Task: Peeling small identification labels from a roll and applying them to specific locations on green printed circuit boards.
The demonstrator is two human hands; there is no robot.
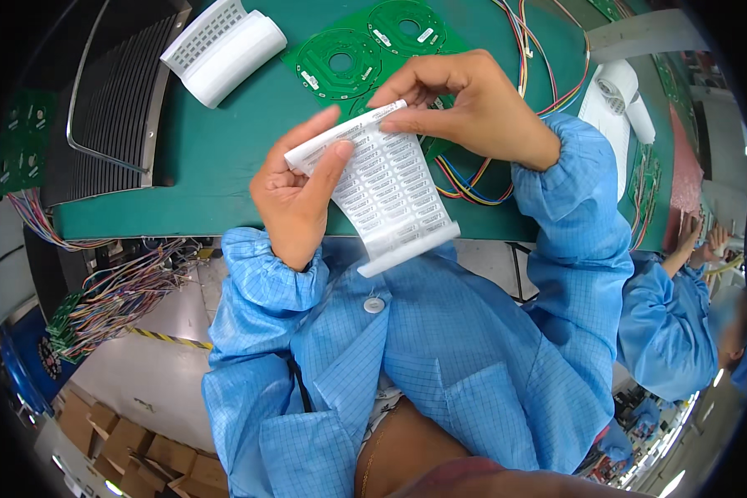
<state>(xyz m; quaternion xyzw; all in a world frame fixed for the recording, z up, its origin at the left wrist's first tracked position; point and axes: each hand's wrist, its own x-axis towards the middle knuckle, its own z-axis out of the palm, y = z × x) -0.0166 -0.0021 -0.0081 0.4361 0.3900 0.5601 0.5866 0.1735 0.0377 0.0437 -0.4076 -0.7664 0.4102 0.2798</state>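
Observation:
Between my two hands a strip of white printed labels (pixel 390 183) is stretched out, its lower end curling over in front of my blue smock. My left hand (pixel 303 187) pinches the strip's upper left edge between thumb and fingers. At the upper right corner, my right hand (pixel 465 108) has thumb and forefinger closed on the strip's edge; whether a single label sits between them I cannot make out. Just beyond my hands lie green circuit boards (pixel 328 70) with round outlines, partly covered by my right hand.
A loose roll of labels (pixel 232 54) lies at the far left beside a black finned metal case (pixel 120 100). Coloured wires (pixel 473 187) run along the right of the green table (pixel 199 183). Another label roll (pixel 618 87) lies further right. Wire bundles (pixel 124 299) hang at left; a co-worker (pixel 668 324) sits at right.

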